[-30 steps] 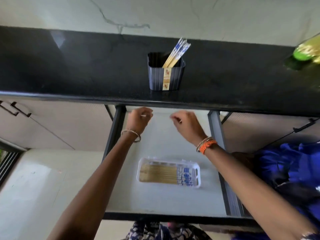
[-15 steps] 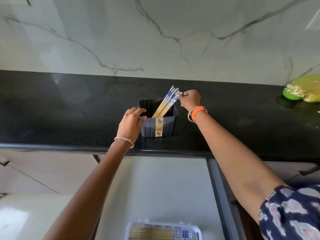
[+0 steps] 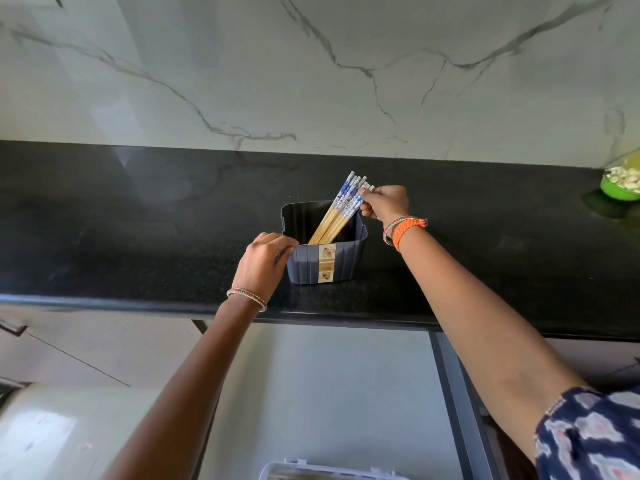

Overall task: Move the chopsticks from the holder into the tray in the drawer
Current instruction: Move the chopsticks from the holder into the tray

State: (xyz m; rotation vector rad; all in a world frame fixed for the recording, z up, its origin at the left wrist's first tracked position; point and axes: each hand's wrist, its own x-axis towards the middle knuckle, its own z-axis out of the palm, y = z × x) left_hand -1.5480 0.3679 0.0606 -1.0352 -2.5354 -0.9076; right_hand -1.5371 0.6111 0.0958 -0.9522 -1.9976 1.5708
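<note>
A dark ribbed holder (image 3: 341, 263) with a tan label stands on the black countertop (image 3: 138, 237). Several wooden chopsticks (image 3: 337, 213) with blue-and-white tops lean to the right inside it. My right hand (image 3: 384, 204) pinches the patterned tops of the bundle. My left hand (image 3: 265, 261) grips the holder's front left corner. The clear tray's rim (image 3: 311, 471) shows at the bottom edge, inside the open drawer (image 3: 329, 393); its contents are mostly cut off.
A marble wall rises behind the counter. A green bowl (image 3: 620, 185) of pale pieces sits at the far right of the counter. Closed cabinet fronts flank the drawer, and the drawer's dark rail (image 3: 460, 410) runs under my right forearm.
Both hands rose from the drawer to the counter. My left hand took the holder's corner and my right hand closed on the chopstick tops. The view tilted upward, so the tray slid nearly out of sight.
</note>
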